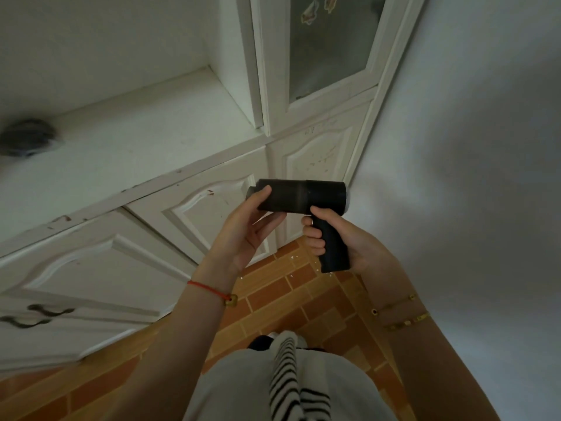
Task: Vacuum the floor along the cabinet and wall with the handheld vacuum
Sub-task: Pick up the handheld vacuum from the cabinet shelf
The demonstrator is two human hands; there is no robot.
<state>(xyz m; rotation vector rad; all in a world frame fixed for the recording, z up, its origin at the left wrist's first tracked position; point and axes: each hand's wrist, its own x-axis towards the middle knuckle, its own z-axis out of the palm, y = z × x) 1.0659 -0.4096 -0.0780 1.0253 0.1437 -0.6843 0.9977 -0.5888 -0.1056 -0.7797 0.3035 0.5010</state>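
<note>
A black handheld vacuum (306, 196) is held up at chest height in front of the white cabinet (188, 208), well above the floor. Its barrel lies level, with the nozzle end pointing left. My right hand (334, 238) is wrapped around the pistol-style handle below the barrel. My left hand (246, 226) cups the nozzle end from underneath, with the thumb over the top. The orange brick-pattern floor (291, 296) runs in a narrow strip between the cabinet and the wall (470, 177). Small white specks lie on the floor near the cabinet base.
The cabinet has panelled lower doors, a dark metal handle (36, 314) at lower left, and a glass-fronted upper door (331, 47). A dark blurred object (27, 141) rests on the countertop. My feet and striped clothing (288, 375) are at the bottom.
</note>
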